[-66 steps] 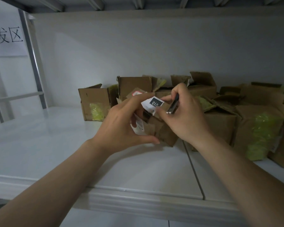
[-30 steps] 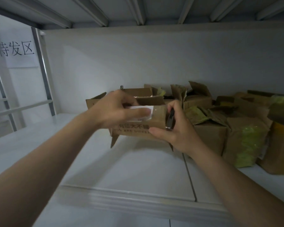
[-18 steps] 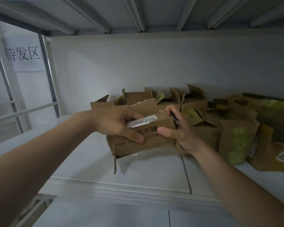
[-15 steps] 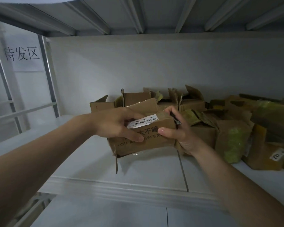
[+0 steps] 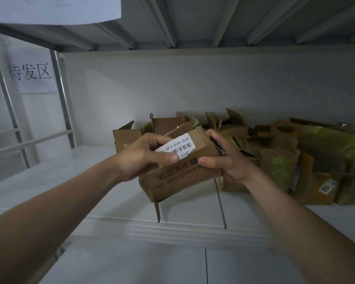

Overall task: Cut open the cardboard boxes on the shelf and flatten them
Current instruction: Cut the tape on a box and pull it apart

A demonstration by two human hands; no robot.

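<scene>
I hold a small brown cardboard box [image 5: 178, 179] with printed lettering and a white barcode label [image 5: 177, 147] above the white shelf [image 5: 103, 191]. My left hand [image 5: 143, 158] grips its left side, thumb on the label. My right hand [image 5: 226, 160] grips its right end, thumb on the front face, and also holds a dark knife [image 5: 220, 149] against the box's far side. A loose flap hangs from the box's lower left corner. The knife blade is hidden.
Several opened cardboard boxes [image 5: 279, 160] with yellow-green filling are piled at the back right of the shelf; more stand behind the held box [image 5: 127, 136]. A metal upright [image 5: 63, 99] and a paper sign [image 5: 30, 72] are at left. Another shelf lies below.
Both hands lifted the box off the shelf and tilted it toward me. My view moved back and down; the knife stays in my right hand.
</scene>
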